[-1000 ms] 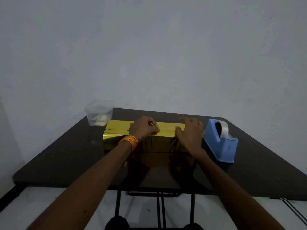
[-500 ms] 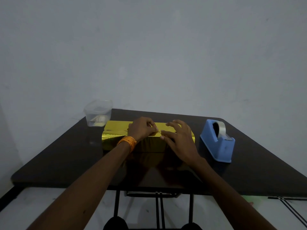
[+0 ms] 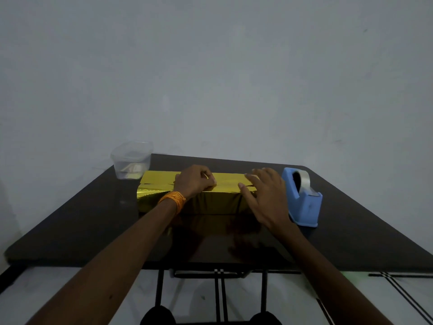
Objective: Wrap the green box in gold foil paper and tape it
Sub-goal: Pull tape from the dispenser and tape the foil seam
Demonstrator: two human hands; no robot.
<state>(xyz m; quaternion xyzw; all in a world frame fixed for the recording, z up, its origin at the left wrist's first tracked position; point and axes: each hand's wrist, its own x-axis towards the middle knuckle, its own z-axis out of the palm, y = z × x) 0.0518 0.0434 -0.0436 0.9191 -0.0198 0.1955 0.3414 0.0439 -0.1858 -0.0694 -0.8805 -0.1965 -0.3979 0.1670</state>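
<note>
Dark bench (image 3: pixel 93 219), toward far edge: pinches gold foil (image 3: pixel 159 181) atop box (image 3: pixel 210 205) with left hand (image 3: pixel 194 181), right hand (image 3: pixel 267 198) flat; probably stiff, slippery; grip ends.

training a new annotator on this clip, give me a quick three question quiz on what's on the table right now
1. True or false: the tape dispenser stands left of the gold-wrapped box.
2. What stands at the far left corner of the table? A scissors, B clear container, C paper roll
3. Fill in: the orange band is on the ____ wrist.
Key: 1 false; 2 B; 3 left
</note>
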